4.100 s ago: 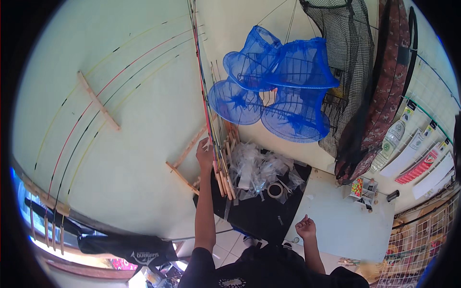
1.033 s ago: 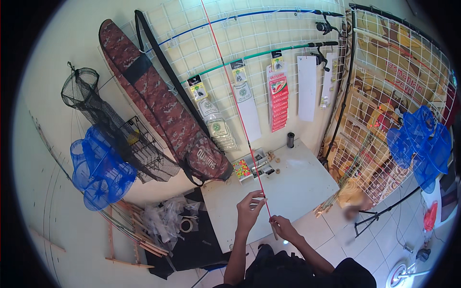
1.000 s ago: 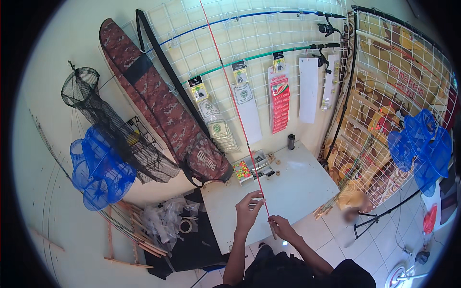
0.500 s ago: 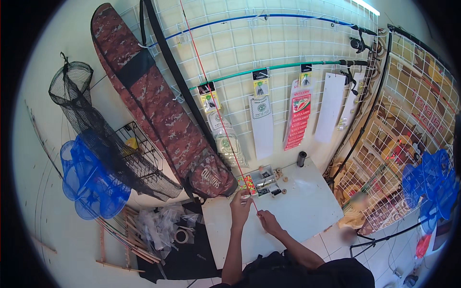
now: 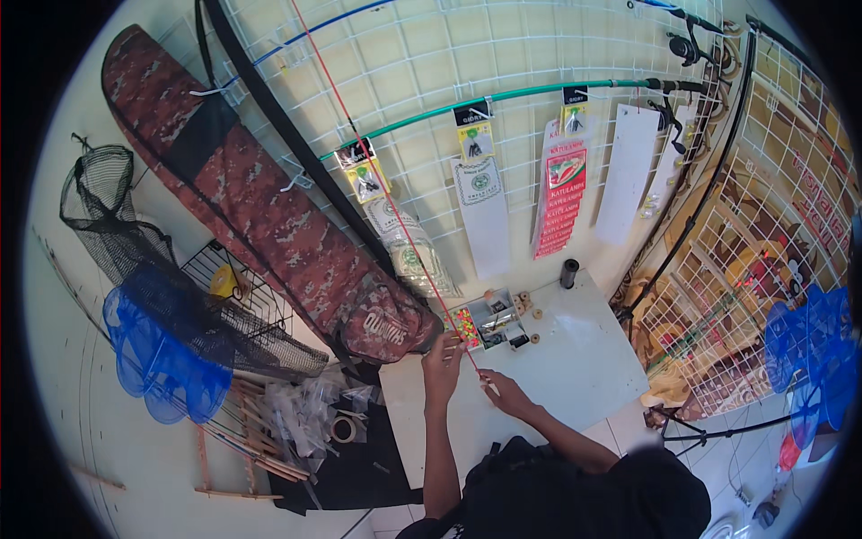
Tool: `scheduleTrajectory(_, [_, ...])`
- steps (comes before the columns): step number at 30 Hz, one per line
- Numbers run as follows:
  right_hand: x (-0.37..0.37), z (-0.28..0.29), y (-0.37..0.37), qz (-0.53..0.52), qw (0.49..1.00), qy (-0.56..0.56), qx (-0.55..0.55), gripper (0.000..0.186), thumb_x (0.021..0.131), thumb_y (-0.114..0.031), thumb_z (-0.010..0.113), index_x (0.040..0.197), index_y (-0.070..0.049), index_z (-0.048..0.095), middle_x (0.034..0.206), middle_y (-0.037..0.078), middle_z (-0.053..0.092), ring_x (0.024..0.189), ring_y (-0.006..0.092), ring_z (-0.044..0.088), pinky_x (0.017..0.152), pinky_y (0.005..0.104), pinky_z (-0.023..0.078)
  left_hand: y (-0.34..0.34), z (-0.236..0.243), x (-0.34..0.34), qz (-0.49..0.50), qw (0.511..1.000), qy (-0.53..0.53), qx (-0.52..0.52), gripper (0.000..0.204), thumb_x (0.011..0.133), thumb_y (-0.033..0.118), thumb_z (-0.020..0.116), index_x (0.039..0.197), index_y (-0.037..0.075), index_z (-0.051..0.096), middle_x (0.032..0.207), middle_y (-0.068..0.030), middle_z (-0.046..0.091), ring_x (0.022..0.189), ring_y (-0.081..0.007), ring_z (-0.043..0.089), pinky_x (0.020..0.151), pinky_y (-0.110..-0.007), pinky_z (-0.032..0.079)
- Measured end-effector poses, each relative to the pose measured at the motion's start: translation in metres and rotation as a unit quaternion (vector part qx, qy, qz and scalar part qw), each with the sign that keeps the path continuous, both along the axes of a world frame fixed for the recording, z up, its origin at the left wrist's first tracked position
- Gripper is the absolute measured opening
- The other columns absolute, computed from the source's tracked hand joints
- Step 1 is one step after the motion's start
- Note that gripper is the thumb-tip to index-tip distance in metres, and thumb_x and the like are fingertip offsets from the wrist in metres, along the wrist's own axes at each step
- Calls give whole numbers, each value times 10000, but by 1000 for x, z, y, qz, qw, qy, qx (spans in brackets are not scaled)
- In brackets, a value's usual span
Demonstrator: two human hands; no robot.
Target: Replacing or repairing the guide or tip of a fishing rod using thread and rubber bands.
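Observation:
A thin red fishing rod [image 5: 398, 216] slants from the top of the view down to my hands above the white table. My left hand [image 5: 442, 364] is closed beside the rod, its fingertips pinched near the shaft; whether they touch it or hold a small light thing is too small to tell. Lower down, my right hand [image 5: 505, 393] is closed on the rod's near end. Just beyond my fingers sits a divided grey tray [image 5: 496, 305] with bright coloured beads [image 5: 461, 327] and small dark parts in its compartments.
Beside the tray lie small round tan spools [image 5: 536, 313], and a black cylinder [image 5: 569, 273] stands behind them. A camouflage rod bag [image 5: 269, 216] leans at left. Plastic bags and a tape roll [image 5: 343, 428] lie left of the table [image 5: 575, 368]. A wire grid [image 5: 539, 63] holds rods and packets.
The whole view has shifted with my head. My right hand has drawn slightly lower along the rod, its fingers a little looser; my left stays near the tray.

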State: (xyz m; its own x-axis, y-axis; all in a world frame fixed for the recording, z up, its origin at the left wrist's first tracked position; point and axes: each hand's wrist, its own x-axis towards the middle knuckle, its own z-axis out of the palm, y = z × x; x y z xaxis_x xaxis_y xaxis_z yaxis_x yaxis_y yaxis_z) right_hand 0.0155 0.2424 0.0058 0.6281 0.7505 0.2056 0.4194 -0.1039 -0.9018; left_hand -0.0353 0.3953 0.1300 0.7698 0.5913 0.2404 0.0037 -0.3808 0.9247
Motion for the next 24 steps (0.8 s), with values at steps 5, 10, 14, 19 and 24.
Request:
scheduleTrajectory(5, [18, -34, -26, -7, 997, 64, -43, 336, 903, -97, 540, 1239, -83, 515, 1121, 186, 613, 1001, 319, 622, 871, 406, 491, 7, -3, 8, -4, 1000, 1, -14, 239, 877, 126, 676, 1092, 41, 617, 959, -109, 681, 823, -187, 685, 694, -299, 550])
scheduleTrajectory(10, [26, -87, -62, -65, 986, 67, -137, 329, 864, -57, 547, 1191, -79, 518, 1056, 178, 635, 964, 320, 636, 822, 407, 507, 7, 3, 11, -27, 997, 33, -58, 270, 903, 110, 638, 1170, 62, 636, 971, -91, 673, 828, -168, 678, 726, -293, 548])
scheduleTrajectory(14, [33, -122, -87, -111, 973, 84, -182, 325, 839, -64, 562, 1162, -72, 525, 961, 175, 654, 887, 313, 652, 782, 395, 519, 9, 7, 15, -48, 995, 45, -72, 326, 954, 107, 563, 1278, 83, 588, 969, -74, 662, 863, -146, 662, 767, -274, 546])
scheduleTrajectory(19, [42, -133, -92, -128, 970, 66, -198, 301, 826, -78, 588, 1124, -70, 546, 869, 153, 653, 845, 295, 652, 754, 385, 515, 11, 4, 21, -88, 990, 21, -105, 343, 979, 136, 528, 1314, 67, 553, 1054, -85, 638, 927, -146, 647, 779, -280, 543])
scheduleTrajectory(24, [46, -130, -90, -114, 957, 79, -253, 301, 812, -103, 573, 1111, -108, 542, 893, 179, 562, 850, 337, 598, 788, 447, 494, 10, -4, 25, -85, 986, 22, -138, 319, 961, 149, 567, 1258, 33, 583, 1118, -86, 627, 953, -152, 633, 806, -281, 521])
